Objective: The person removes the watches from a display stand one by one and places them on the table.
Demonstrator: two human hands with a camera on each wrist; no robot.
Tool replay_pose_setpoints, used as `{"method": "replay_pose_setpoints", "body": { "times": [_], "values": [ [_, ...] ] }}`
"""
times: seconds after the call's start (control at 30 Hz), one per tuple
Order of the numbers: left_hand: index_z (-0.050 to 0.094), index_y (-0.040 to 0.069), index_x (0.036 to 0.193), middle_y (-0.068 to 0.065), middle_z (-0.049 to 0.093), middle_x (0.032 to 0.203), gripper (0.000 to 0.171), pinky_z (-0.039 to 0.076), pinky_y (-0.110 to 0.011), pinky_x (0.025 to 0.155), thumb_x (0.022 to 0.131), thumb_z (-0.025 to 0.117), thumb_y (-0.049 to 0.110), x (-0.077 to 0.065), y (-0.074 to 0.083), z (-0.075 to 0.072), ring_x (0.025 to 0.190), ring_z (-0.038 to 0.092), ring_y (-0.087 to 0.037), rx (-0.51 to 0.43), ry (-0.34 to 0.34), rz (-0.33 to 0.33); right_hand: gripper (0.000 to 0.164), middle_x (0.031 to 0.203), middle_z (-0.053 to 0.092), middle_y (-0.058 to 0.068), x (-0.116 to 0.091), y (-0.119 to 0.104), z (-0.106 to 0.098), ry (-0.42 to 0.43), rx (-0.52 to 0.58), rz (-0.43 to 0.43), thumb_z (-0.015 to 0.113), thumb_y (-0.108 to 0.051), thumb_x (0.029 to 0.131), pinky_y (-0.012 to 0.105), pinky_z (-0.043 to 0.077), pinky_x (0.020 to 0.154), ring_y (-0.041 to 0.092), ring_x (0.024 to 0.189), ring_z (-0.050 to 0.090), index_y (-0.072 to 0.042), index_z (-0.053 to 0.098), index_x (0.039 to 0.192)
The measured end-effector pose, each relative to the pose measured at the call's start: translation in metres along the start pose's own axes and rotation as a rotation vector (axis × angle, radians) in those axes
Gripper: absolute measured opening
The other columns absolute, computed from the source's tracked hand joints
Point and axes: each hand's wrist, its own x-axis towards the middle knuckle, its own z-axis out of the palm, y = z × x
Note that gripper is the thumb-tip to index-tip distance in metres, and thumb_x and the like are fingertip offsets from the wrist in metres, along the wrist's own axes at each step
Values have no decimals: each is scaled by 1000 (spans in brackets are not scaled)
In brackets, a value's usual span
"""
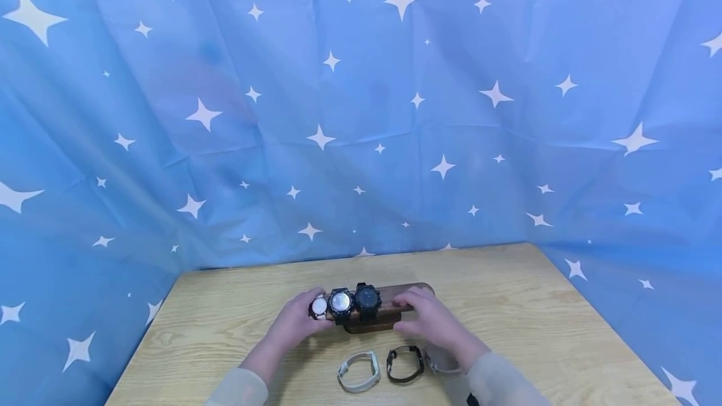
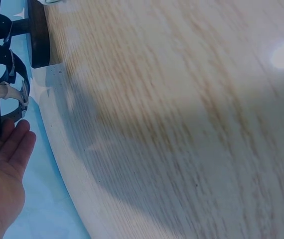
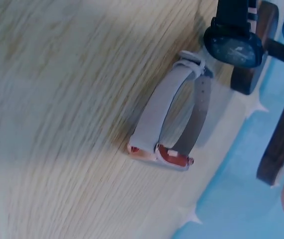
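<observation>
Hands [image 1: 300, 318] [image 1: 433, 323] grip stand [image 1: 390, 297] | wood-grain table [image 1: 225, 306] | starry blue curtain [image 1: 366, 111]

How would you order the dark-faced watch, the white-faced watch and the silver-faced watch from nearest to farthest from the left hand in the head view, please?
1. White-faced watch: at the wooden stand's left end, beside the left hand.
2. Silver-faced watch: in the middle of the three.
3. Dark-faced watch: rightmost of the three.
</observation>
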Motion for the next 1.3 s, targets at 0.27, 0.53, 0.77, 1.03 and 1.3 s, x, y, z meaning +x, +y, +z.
{"method": "replay_pose_setpoints", "body": {
  "times": [0.27, 0.53, 0.77, 1.03, 1.3],
  "values": [
    [53, 8, 128, -13, 57, 125, 68, 46, -49, 91, 71, 81, 30, -4, -1, 4, 111, 53, -33, -14, -14, -37, 47, 113, 56, 1, -1, 9, -1, 120, -107, 59, 80, -29, 72, 49, 38, 88, 26, 105, 46, -15, 66, 114],
    [52, 7, 130, -14, 56, 127, 72, 44, -51, 94, 70, 81, 31, -3, 3, 3, 114, 52, -35, 0, -14, -41, 44, 121, 55, 4, 1, 24, -2, 150, -71, 100, 77, -26, 77, 54, 35, 94, 31, 113, 46, -15, 64, 118],
    [51, 8, 130, -14, 55, 128, 72, 44, -52, 93, 69, 82, 31, -3, 5, 2, 114, 52, -36, -35, -14, -58, 45, 122, 54, 4, 3, 27, -1, 144, 0, 133, 76, -24, 78, 49, 39, 95, 31, 114, 45, -13, 63, 120],
    [51, 10, 129, -14, 50, 129, 74, 46, -52, 90, 67, 83, 33, -3, 2, 2, 111, 51, -35, -131, 20, -124, 46, 125, 52, 4, 6, 26, 0, 137, 56, 171, 75, -24, 79, 50, 37, 97, 33, 119, 40, -14, 62, 122],
    [45, 9, 134, -18, 44, 134, 77, 50, -46, 87, 69, 82, 29, -5, -2, 5, 108, 53, -34, -274, -9, -144, 46, 125, 51, 3, 6, 24, -1, 128, 54, 182, 75, -25, 80, 50, 37, 97, 33, 118, 40, -14, 61, 123]
  ]
}}
